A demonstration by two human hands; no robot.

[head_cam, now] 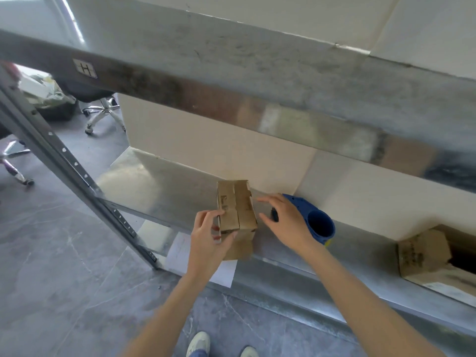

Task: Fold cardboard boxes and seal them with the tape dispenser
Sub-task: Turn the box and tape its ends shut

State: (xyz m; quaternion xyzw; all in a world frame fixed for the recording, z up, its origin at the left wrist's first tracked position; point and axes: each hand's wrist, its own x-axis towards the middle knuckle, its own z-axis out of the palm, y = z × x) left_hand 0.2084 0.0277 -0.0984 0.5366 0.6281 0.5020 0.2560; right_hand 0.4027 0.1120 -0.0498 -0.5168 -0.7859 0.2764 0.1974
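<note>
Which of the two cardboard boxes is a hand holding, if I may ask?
The small box mid-shelf, gripped by the left hand; the far-right box lies untouched.

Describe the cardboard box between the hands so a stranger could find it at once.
On the lower metal shelf stands a small cardboard box, gripped at its left side by the left hand. Unlike the other box far right, its top flaps are closed along a centre seam, and a blue tape dispenser lies right of it.

left grip (210, 238) curled in a pinch, right grip (286, 222) fingers spread, both forearms stretched forward
</note>
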